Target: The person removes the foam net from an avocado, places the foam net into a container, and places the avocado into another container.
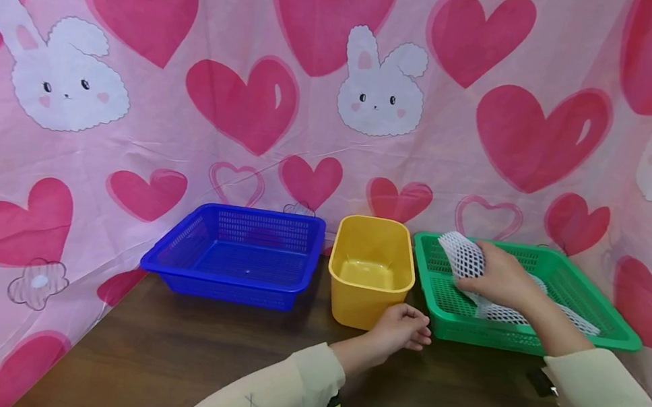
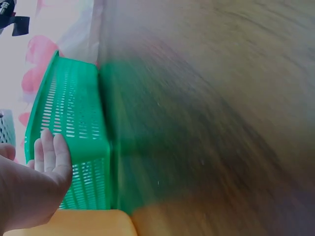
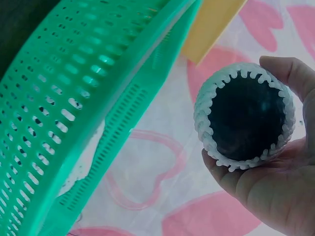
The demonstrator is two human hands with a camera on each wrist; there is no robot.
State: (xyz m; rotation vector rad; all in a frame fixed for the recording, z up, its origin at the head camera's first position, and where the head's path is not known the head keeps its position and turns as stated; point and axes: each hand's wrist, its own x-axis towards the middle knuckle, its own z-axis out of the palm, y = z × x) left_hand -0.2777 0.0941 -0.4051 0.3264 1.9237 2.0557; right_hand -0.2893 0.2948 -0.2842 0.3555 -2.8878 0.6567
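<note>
In my right hand (image 1: 503,276) is a white foam net sleeve (image 1: 461,255), held over the left part of the green basket (image 1: 487,334). The right wrist view looks straight at the sleeve's end, where a dark, round-ended thing (image 3: 248,118) fills it; its kind cannot be told. Thumb and fingers curl around the sleeve's sides. More white foam netting (image 1: 577,320) lies in the green basket, partly behind my right forearm. Nothing is in my left hand (image 1: 398,331), whose fingers are relaxed near the basket's front left corner, in front of the yellow bin (image 1: 359,306).
A blue basket (image 1: 229,292) stands left of the yellow bin, and all three containers are in a row along the back of the brown wooden table (image 1: 161,353). Behind them hangs a pink cloth (image 1: 320,148) with hearts and rabbits.
</note>
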